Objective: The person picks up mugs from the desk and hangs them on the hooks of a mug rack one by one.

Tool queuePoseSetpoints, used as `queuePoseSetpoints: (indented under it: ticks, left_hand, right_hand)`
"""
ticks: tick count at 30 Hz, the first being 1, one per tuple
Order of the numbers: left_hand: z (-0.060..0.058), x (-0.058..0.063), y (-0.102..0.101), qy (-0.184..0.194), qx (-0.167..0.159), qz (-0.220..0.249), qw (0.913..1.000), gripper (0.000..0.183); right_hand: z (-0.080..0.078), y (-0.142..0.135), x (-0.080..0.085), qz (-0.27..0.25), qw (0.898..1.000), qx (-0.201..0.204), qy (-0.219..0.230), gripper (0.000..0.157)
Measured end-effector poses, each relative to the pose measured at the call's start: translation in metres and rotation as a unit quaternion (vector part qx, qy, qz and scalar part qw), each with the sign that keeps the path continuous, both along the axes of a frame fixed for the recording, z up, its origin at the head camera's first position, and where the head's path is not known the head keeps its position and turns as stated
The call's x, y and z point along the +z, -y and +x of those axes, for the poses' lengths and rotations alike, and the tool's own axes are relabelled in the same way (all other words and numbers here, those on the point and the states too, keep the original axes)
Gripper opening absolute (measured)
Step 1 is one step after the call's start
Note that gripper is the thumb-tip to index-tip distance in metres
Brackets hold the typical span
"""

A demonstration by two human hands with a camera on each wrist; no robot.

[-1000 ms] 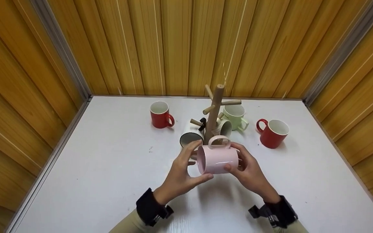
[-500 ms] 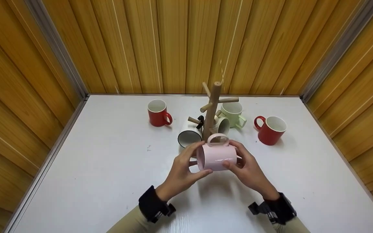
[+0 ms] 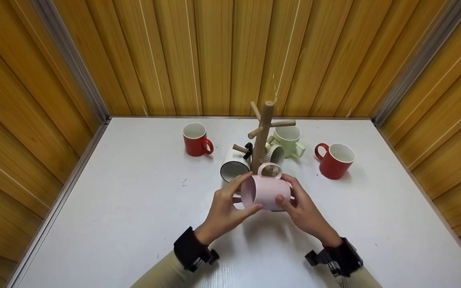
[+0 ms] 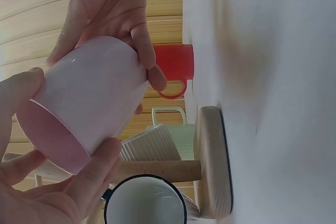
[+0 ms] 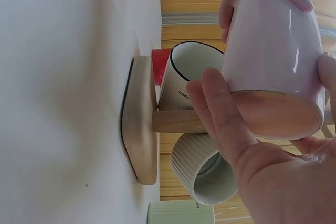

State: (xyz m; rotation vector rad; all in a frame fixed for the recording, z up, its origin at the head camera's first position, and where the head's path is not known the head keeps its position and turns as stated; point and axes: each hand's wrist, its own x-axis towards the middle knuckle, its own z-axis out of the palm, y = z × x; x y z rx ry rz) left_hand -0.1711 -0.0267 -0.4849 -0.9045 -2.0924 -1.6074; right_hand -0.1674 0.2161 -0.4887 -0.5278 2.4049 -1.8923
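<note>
One pink mug (image 3: 272, 193) is held on its side above the table (image 3: 134, 200), between both hands. Left hand (image 3: 223, 210) pinches the rim; right hand (image 3: 308, 214) grips the base end, thumb on the wall. Handle (image 3: 269, 164) points up and away from the palms. Advise even pressure and turning with both wrists together, since the glazed wall could slip.

Immediately beyond the hands stands the wooden stand (image 3: 263, 138); contact with the handle cannot be told. Pegs and the dark-rimmed mug (image 3: 230, 159), just past the left fingers, are the likely knocks, as is the ribbed mug (image 3: 277, 155) ahead of the right hand. Green mug (image 3: 289, 146) sits farther out. Red mugs stand left (image 3: 194, 146) and right (image 3: 335, 163), well apart from the hands. Best room for moving is judged nearside and left of the left hand.
</note>
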Motion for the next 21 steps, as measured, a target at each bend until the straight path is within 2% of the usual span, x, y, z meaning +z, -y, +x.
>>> queuePoseSetpoints:
  ticks: [8, 16, 21]
  left_hand:
    - [-0.005, 0.0, 0.002, -0.018, 0.023, -0.019, 0.9994, 0.074]
    - [-0.01, -0.004, 0.003, -0.051, 0.036, -0.046, 0.997, 0.073]
    - [-0.012, -0.007, 0.004, -0.058, 0.037, -0.05, 0.9963, 0.073]
  right_hand:
    - [-0.003, 0.005, -0.003, -0.04, 0.998, 0.041, 0.031, 0.058]
    - [-0.006, 0.01, -0.007, -0.03, 0.998, 0.047, 0.041, 0.062]
    - [-0.007, 0.012, -0.01, -0.026, 0.998, 0.044, 0.043, 0.065]
